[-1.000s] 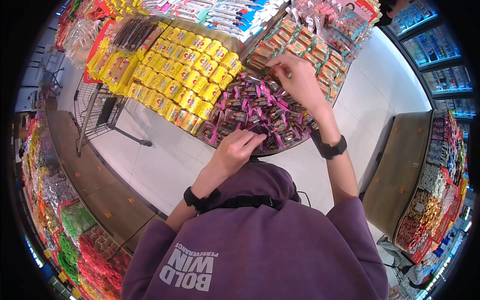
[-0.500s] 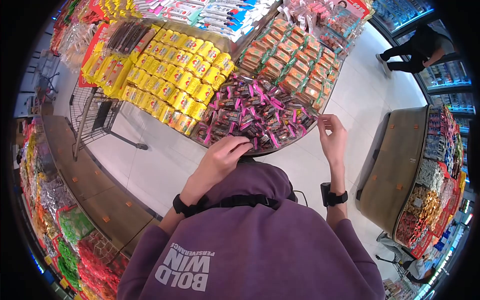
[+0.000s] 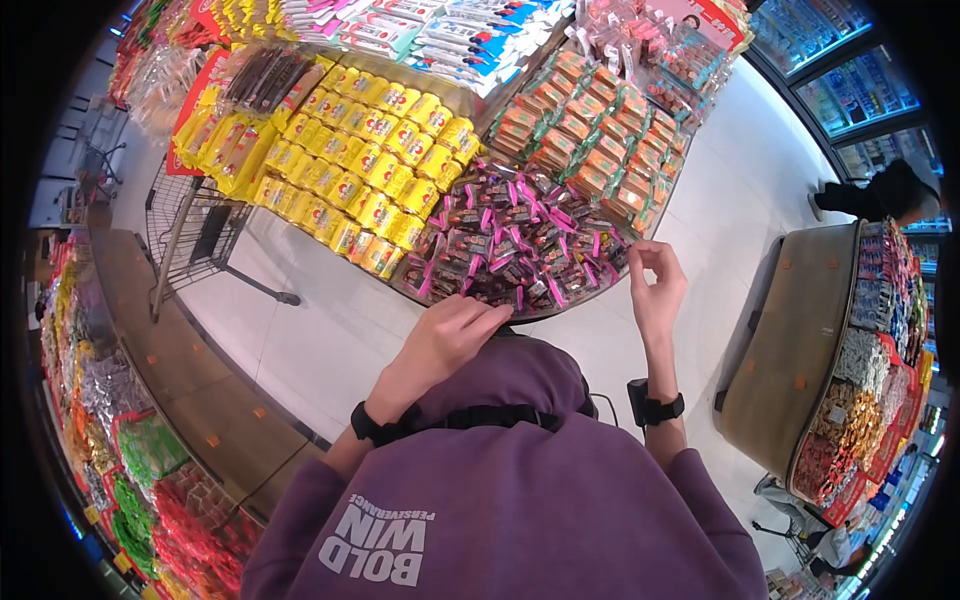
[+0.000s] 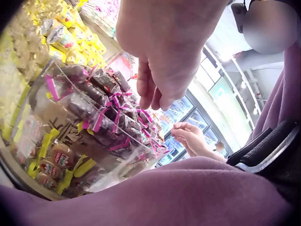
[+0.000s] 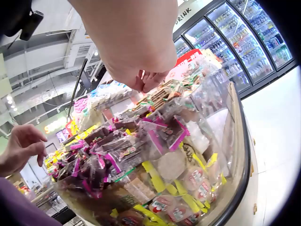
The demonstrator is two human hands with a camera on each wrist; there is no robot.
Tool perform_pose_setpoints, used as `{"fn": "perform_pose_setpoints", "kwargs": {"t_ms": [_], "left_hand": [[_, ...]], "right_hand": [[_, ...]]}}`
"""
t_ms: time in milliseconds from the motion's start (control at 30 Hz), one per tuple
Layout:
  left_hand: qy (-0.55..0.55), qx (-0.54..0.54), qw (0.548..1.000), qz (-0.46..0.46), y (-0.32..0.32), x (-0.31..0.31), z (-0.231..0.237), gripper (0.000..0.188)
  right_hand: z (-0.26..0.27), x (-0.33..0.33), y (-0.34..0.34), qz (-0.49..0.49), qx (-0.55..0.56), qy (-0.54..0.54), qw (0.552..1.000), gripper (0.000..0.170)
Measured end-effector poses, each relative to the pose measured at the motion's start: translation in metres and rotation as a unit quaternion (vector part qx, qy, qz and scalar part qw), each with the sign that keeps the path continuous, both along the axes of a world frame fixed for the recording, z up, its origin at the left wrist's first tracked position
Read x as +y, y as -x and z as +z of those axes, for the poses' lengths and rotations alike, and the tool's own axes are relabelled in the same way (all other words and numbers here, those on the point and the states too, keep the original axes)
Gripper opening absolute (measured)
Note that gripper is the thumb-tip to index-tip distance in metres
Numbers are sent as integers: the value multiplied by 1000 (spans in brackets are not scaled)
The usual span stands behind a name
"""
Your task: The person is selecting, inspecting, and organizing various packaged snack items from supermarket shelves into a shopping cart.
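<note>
Dark snack packets with pink ends (image 3: 520,235) are heaped in the front corner of a clear-walled display bin (image 4: 124,169). My left hand (image 3: 450,335) hovers by the front rim, fingers bent together, with nothing seen between them. In the right wrist view that left hand (image 5: 22,149) shows loosely curled fingers beside the heap. By the bin's right rim is my right hand (image 3: 658,285), its thumb and forefinger bent towards each other. From the left wrist, the right hand (image 4: 193,139) appears loosely curled, also with nothing seen in it.
Yellow-wrapped packs (image 3: 370,150) lie left of the dark packets, orange and green ones (image 3: 590,125) behind. A shopping cart (image 3: 200,240) stands at left. Wooden-sided display counters (image 3: 790,350) flank me. A person in dark clothes (image 3: 885,190) is near the drink fridges (image 3: 850,95).
My right hand has moved from over the orange packets back to the bin's right rim. My left hand has drawn back from the dark packets to the front rim.
</note>
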State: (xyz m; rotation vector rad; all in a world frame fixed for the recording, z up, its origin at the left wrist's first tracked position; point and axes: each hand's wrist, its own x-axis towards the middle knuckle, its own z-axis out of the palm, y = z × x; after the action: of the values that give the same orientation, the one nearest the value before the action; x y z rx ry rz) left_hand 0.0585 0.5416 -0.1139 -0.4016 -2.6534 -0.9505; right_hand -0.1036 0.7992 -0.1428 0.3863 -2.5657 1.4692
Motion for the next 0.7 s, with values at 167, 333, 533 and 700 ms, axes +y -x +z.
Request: {"fn": "perform_pose_setpoints", "kwargs": {"t_ms": [167, 333, 533, 700], "left_hand": [[8, -10, 1000, 13, -35, -20, -15, 30], [-27, -60, 990, 128, -84, -63, -68, 19], [32, -299, 910, 287, -212, -164, -262, 27], [-65, -476, 827, 292, -356, -184, -318, 21]], "right_hand": [[16, -27, -15, 59, 73, 1, 996, 7], [28, -49, -42, 92, 48, 16, 994, 9], [30, -91, -71, 177, 71, 19, 981, 14], [34, -155, -111, 306, 113, 25, 945, 13]]}}
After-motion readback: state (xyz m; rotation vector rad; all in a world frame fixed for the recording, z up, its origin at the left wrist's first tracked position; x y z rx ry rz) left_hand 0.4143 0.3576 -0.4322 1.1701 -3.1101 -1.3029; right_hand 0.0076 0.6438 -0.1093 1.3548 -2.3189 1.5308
